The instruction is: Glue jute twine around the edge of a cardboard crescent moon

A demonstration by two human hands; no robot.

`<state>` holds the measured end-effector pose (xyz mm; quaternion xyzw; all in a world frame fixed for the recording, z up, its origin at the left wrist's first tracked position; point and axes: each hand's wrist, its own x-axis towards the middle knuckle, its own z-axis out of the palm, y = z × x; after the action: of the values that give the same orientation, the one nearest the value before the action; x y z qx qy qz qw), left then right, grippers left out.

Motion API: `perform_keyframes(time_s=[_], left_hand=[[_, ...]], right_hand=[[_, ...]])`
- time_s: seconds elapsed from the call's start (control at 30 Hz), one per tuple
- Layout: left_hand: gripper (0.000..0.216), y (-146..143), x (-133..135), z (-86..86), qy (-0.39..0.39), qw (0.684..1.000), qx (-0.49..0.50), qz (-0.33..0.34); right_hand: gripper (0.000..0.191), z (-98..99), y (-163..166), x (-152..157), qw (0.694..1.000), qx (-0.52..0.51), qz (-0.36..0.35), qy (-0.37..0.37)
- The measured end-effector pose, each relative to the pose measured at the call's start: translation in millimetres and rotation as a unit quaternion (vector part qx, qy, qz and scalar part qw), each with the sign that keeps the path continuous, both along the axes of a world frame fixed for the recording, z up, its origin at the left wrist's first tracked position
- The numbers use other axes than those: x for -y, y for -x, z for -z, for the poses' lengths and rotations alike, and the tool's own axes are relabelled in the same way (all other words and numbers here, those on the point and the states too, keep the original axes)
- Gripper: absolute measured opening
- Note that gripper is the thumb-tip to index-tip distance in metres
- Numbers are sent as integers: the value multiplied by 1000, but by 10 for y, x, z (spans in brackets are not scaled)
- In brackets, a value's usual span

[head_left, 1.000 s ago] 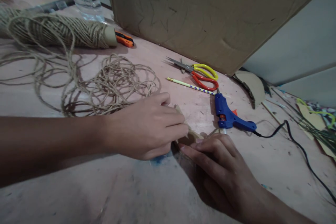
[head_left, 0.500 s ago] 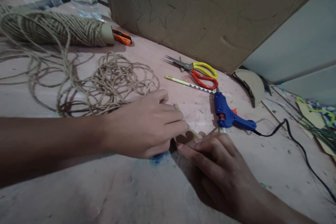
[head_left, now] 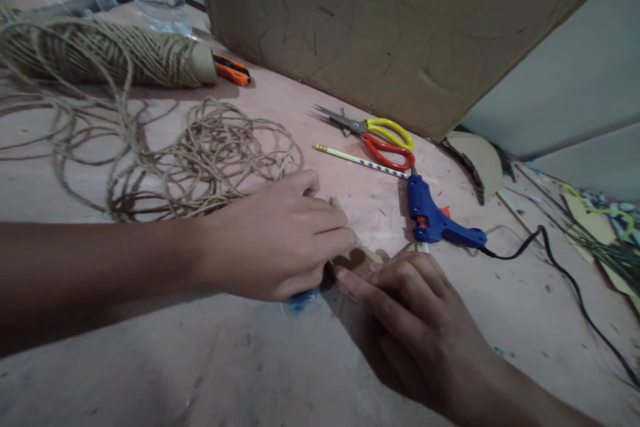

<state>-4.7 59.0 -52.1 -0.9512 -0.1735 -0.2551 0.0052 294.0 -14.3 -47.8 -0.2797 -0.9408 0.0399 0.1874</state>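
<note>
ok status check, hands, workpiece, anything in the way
Left hand and right hand at small cardboard piece, grips partly hidden. Piece mostly covered. Close by: glue gun beyond right hand, loose twine beside left.

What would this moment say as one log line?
left hand: at tan piece, grip hidden | right hand: touching same piece | blue glue gun: on table | scissors: near pencil

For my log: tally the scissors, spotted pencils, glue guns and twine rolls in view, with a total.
Scissors: 1 pair, red and yellow handles
Spotted pencil: 1
Blue glue gun: 1
Twine roll: 1
Total: 4
</note>
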Motion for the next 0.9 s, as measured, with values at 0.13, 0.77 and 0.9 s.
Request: perform_keyframes(time_s=[0.13,0.77,0.9], left_hand=[[27,-5,3,5,16,1000,-11,-5],[31,-9,-3,-15,38,999,-6,-4],[30,6,3,-18,49,999,-7,-4]], right_hand=[[58,18,9,13,1000,4,-3,2],[55,11,38,41,1000,5,7,-3],[56,4,50,45,1000,4,9,-8]])
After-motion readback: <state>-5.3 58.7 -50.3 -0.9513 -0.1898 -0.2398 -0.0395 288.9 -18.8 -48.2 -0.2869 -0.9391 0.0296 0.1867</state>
